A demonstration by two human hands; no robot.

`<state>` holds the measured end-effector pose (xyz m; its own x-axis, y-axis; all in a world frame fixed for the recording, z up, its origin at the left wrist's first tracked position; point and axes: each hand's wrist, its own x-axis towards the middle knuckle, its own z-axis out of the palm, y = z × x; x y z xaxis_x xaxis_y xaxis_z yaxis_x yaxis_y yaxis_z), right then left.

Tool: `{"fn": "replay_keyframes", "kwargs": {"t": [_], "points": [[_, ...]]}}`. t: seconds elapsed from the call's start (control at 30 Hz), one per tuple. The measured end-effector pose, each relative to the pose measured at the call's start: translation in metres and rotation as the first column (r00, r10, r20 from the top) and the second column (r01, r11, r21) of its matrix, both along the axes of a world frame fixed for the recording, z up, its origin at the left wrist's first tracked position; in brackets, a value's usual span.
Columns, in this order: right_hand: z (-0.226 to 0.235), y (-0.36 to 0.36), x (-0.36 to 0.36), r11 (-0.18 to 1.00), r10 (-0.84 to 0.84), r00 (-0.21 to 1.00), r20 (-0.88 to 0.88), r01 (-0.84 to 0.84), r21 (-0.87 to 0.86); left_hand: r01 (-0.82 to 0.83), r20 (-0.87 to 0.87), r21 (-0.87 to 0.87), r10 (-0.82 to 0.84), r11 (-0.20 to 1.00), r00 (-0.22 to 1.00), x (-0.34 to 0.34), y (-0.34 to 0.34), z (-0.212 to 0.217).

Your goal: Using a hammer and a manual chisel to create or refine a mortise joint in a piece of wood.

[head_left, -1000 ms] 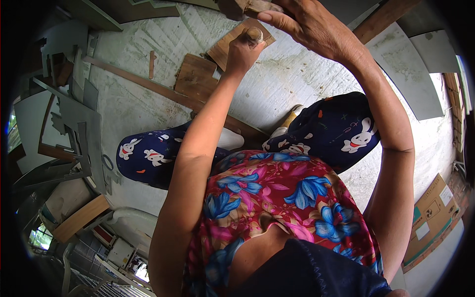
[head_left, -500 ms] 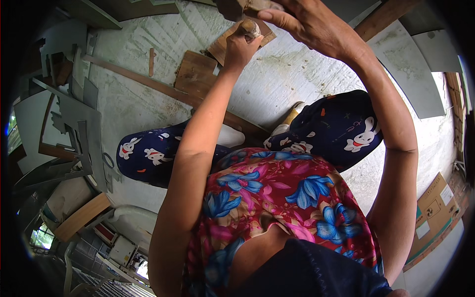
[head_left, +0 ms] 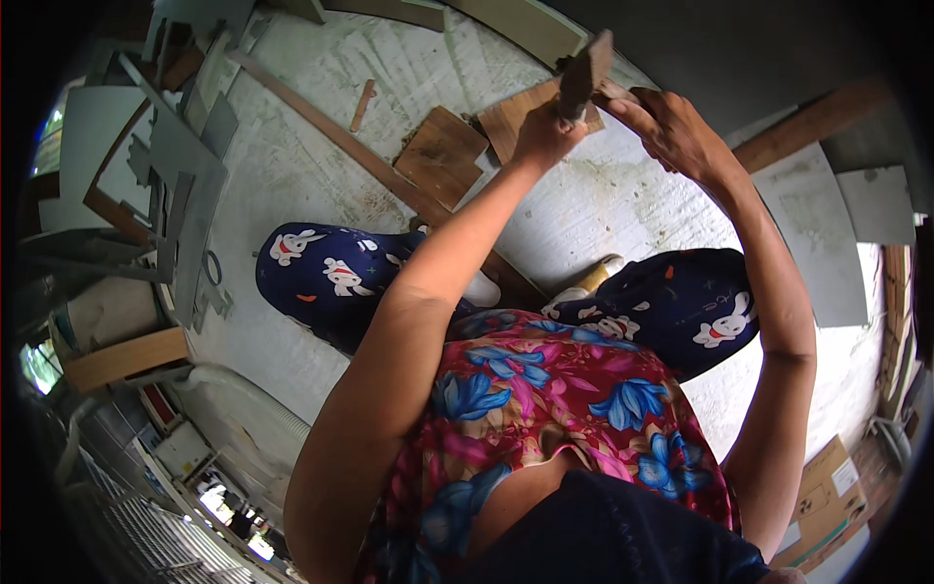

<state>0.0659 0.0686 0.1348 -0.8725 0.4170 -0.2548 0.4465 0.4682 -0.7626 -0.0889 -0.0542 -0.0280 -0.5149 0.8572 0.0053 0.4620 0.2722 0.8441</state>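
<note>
My left hand [head_left: 543, 134] is closed around the lower end of a narrow dark wooden piece [head_left: 587, 66], which it holds upright in front of me at arm's length. My right hand [head_left: 671, 131] is just to the right of it, fingers stretched out and touching the piece near my left fist. Whether the right hand grips it or only steadies it is hard to tell. Below the hands, brown plywood offcuts [head_left: 443, 156] lie on the pale concrete floor [head_left: 292, 253]. My knees in dark blue patterned trousers [head_left: 331, 277] are spread to either side.
A long wooden strip [head_left: 350, 146] runs diagonally across the floor under my legs. Grey sheet offcuts [head_left: 185, 165] pile up at the left, and a grey panel [head_left: 817, 253] lies at the right. A wooden box [head_left: 126, 355] sits lower left, a cardboard box [head_left: 827, 487] lower right.
Both hands have dropped lower and to the right in view. The dark wooden piece, earlier mostly cut off at the top edge, now shows standing up above my left fist.
</note>
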Motion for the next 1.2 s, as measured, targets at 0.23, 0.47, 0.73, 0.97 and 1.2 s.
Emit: {"fn": "replay_keyframes", "kwargs": {"t": [0.23, 0.47, 0.73, 0.97, 1.2], "points": [[0.025, 0.0, 0.0, 0.979, -0.182, 0.983, -0.037, 0.178, -0.095, 0.029, -0.115, 0.049, -0.023, 0.998, 0.993, 0.004, -0.011, -0.01], [0.027, -0.001, -0.006, 0.973, -0.219, 0.976, -0.01, 0.218, -0.077, -0.033, -0.035, 0.109, 0.037, 0.994, 0.999, -0.002, -0.013, -0.013], [0.013, 0.0, -0.024, 0.98, -0.173, 0.984, -0.031, 0.169, -0.109, -0.108, 0.031, -0.067, 0.111, 0.992, 0.993, -0.016, -0.004, -0.004], [0.025, -0.003, -0.033, 0.981, -0.155, 0.984, -0.088, 0.143, -0.131, -0.15, 0.01, 0.048, 0.149, 0.988, 0.989, -0.047, -0.004, 0.017], [0.031, -0.011, -0.032, 0.983, -0.148, 0.959, -0.24, 0.117, -0.139, -0.077, -0.273, -0.265, 0.002, 0.961, 0.962, -0.113, -0.01, 0.115]]}}
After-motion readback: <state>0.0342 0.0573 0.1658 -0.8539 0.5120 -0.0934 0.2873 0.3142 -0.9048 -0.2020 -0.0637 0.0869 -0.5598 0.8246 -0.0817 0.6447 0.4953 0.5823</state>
